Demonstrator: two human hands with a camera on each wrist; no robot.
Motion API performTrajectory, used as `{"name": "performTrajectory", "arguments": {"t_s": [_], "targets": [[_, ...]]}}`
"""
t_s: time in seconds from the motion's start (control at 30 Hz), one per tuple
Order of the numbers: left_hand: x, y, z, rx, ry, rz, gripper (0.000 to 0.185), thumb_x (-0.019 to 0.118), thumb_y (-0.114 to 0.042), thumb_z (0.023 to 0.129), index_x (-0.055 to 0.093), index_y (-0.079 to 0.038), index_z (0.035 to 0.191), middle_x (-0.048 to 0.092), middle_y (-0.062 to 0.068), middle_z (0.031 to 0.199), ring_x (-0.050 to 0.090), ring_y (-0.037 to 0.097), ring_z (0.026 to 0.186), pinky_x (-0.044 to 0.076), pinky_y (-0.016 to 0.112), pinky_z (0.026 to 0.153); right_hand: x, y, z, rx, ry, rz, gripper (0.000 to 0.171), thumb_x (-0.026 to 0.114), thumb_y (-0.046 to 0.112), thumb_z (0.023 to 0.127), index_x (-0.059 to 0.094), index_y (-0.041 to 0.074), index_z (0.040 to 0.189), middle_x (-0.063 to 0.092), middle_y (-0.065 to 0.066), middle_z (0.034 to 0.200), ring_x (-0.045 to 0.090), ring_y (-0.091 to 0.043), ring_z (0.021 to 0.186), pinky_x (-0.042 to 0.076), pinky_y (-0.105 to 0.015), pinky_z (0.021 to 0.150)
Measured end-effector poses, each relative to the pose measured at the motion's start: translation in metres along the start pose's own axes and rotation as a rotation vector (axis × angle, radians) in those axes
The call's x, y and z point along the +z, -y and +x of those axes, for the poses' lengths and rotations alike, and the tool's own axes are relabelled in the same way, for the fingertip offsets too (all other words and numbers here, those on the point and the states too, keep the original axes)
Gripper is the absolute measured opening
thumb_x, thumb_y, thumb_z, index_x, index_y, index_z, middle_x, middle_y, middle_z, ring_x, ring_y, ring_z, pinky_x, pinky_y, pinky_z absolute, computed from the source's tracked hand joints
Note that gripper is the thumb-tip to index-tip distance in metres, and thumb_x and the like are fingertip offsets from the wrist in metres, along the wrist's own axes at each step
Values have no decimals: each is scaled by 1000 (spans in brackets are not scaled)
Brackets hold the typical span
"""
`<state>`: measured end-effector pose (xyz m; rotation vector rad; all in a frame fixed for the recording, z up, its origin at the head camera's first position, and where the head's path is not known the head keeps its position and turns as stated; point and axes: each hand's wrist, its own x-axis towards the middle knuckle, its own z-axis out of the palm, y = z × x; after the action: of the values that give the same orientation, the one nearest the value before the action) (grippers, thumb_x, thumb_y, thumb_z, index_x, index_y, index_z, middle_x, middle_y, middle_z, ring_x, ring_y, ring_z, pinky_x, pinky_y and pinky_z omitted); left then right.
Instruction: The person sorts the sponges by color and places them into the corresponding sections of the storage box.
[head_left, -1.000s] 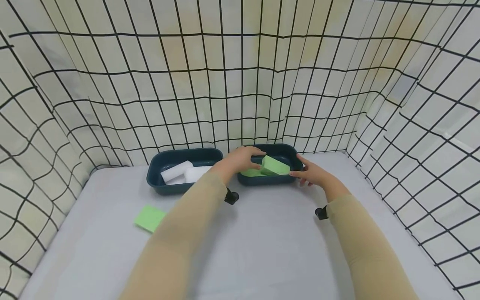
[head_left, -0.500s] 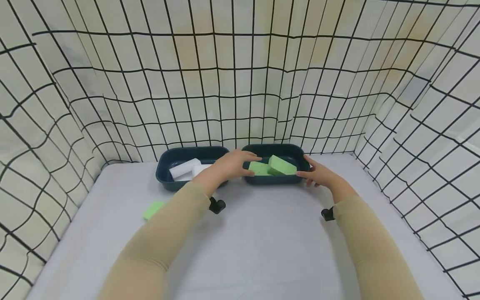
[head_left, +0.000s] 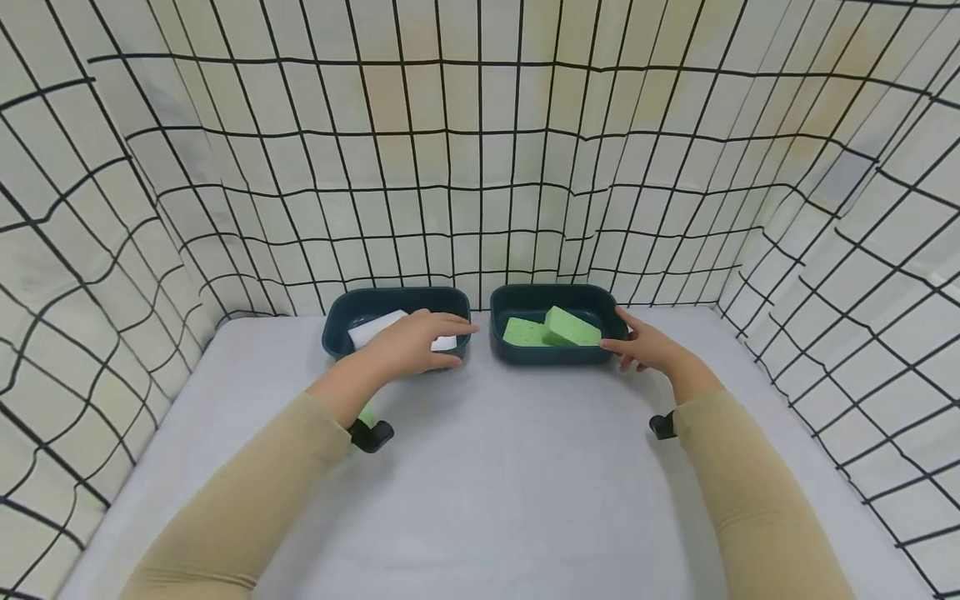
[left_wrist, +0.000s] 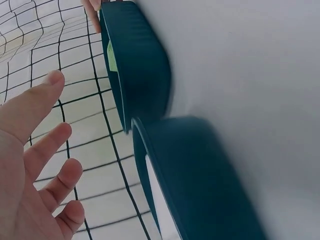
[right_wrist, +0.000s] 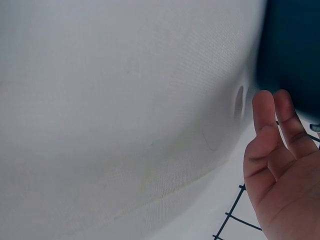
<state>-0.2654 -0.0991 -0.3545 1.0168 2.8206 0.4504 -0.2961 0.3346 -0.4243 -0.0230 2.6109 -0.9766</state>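
My left hand (head_left: 416,343) hovers over the front of the left dark teal tub (head_left: 397,296) with nothing in it, thumb and fingers spread apart. White sponge blocks (head_left: 369,329) lie in that tub, partly covered by the hand. My right hand (head_left: 651,348) holds the right end of the right dark teal tub (head_left: 551,355), its thumb on the rim and the lower fingers against the outside wall. Inside that tub lie two green sponges (head_left: 570,328), one leaning on the other. Another green sponge (head_left: 366,414) on the table is mostly hidden behind my left wrist.
The tubs stand side by side at the back of a white-covered table (head_left: 510,467). A black wire grid (head_left: 480,183) rises behind them, with more grid along both sides. Each wrist carries a black camera mount (head_left: 371,435).
My left hand has let go of the green sponge in the right tub and moved left, over the left tub. My right hand stays at the right tub's end. The head view has shifted slightly.
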Motion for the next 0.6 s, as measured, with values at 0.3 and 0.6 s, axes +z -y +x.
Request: {"name": "performTrajectory", "arguments": {"t_s": [0.3,0.6], "targets": [[-4,41,-70,-64,-36,-46,57,76,-33,89,57,-25,142,51,2,148,41,32,139,27,56,115,2,1,1,4,-2,-2,104,64,61,89,-4,28,160,64,-17,112,67,-21,85,53,-34,75],[-6,71,-129,-183,-15,-58,56,75,-27,89,58,-20,142,54,9,144,56,35,115,48,52,94,0,2,0,-16,-3,4,101,63,58,91,-4,27,160,64,-18,112,66,-22,85,53,-32,72]]}}
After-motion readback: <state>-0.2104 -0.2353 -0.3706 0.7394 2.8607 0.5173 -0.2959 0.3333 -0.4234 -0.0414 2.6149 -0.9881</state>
